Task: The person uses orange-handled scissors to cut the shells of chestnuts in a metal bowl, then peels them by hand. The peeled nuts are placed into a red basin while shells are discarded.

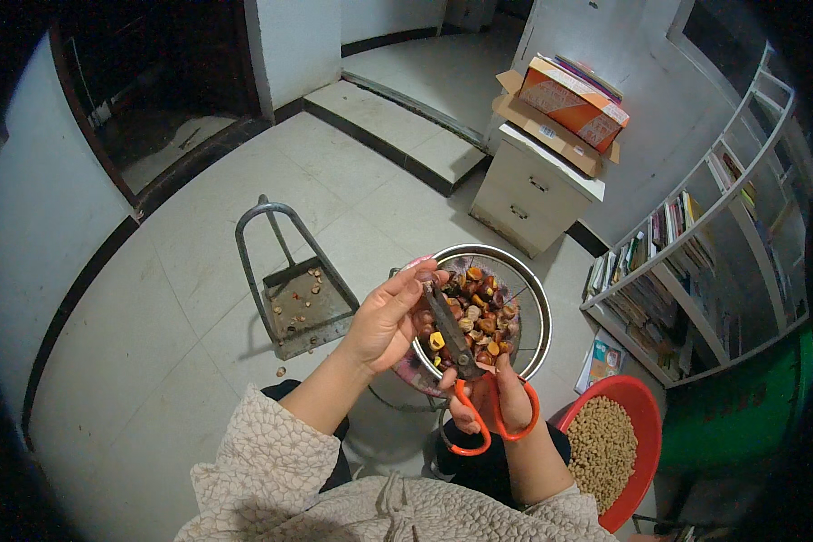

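Note:
My right hand (498, 400) grips scissors (462, 356) by their orange handles, the dark blades pointing up and left over a round metal-rimmed basin (545, 318). Near the blade tips, my left hand (389, 318) pinches a small brownish piece, probably a chestnut, between thumb and fingers; the blades touch or lie very close to it. In the basin lie many chestnuts (488, 325), some brown in their shells, some showing yellow flesh. The basin rests on a small stand with a pinkish patterned top, mostly hidden beneath it.
A metal dustpan (305, 305) with shell bits stands on the floor at left. A red tub (656, 433) of tan pellet-like pieces is at lower right, beside a green container (738, 413). Beyond are a white drawer cabinet (522, 196) carrying boxes and a white bookshelf (684, 237).

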### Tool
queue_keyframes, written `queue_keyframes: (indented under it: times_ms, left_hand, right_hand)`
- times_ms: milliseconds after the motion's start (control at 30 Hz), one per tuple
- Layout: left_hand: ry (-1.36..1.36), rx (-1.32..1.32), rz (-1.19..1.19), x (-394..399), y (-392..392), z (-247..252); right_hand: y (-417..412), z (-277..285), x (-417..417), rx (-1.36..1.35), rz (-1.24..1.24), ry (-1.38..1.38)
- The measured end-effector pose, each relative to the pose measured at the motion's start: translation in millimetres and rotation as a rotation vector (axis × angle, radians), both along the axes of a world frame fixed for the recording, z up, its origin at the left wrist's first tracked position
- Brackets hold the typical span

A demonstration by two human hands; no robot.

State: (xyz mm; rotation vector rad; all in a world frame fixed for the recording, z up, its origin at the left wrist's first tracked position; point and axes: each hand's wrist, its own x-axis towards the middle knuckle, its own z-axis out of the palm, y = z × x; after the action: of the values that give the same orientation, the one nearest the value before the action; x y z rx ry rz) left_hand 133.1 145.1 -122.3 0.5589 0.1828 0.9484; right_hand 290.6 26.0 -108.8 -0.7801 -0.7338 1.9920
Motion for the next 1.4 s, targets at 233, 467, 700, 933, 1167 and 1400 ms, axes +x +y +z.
queue_keyframes:
  times_ms: [233, 467, 700, 933, 1167, 1400]
  left_hand:
    - [0.009, 0.026, 0.025, 0.4, -0.8, -0.3]
    - [-0.003, 0.000, -0.008, 1.9, -3.8, -0.5]
    - [-0.074, 0.006, -0.011, 0.6, -1.6, 2.5]
    - [-0.099, 0.035, -0.003, -0.5, 0.0, 3.4]
    - [-0.097, 0.029, -0.003, -0.2, -0.3, 3.1]
    - [-0.113, 0.021, -0.059, -1.4, -0.3, 3.3]
  right_hand:
    - [-1.1, 2.5, 1.1, 0.020, 0.046, 0.011]
    - [-2.8, 2.6, -3.6, 0.004, -0.074, -0.013]
    - [-2.6, 2.0, 1.3, -0.033, 0.029, 0.096]
    - [-2.1, 0.9, 1.3, 0.006, 0.068, 0.143]
    - [-3.0, 1.2, 1.5, 0.019, 0.071, 0.154]
    - [-3.6, -0.5, 0.2, 0.004, 0.026, 0.090]
